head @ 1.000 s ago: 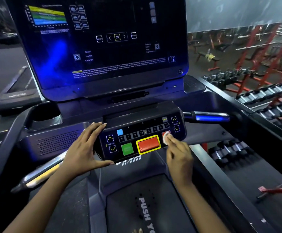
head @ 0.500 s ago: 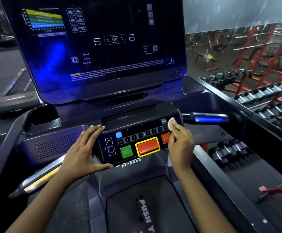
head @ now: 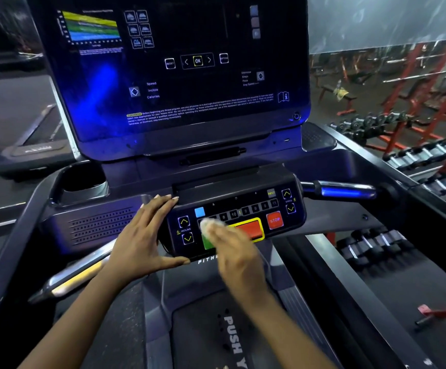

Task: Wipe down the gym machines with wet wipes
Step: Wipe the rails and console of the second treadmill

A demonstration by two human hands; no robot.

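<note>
Nearest: treadmill deck cover (head: 232, 334), dark, white lettering "PUSH" partly legible. Left handlebar (head: 70, 280), polished metal, runs out to the lower left. Left hand (head: 142, 235): fingers released and straight, laid against the left end of the control panel (head: 256, 201), thumb spread along its lower edge; nothing gripped. Right hand (head: 232, 251): motion-blurred; fingers look stretched out rather than clenched, pressing the wet wipe (head: 211, 226) flat on the panel face. Wipe is white and crumpled, lying on the left part of the panel, over the top of the green button (head: 208, 242) and just left of the red button (head: 251, 229) with the yellow border. STOP button (head: 274, 220) sits uncovered to the right, arrow keys beyond it. Right handlebar (head: 344, 191) projects from the panel's right end and reflects blue. Cup holder (head: 83, 179) is behind the left hand. Above: large display screen (head: 190, 75), dark, tilted back, white legends including "OK", blue glare at left. Far right: dumbbell racks (head: 429, 153) and red frames (head: 413, 83).
</note>
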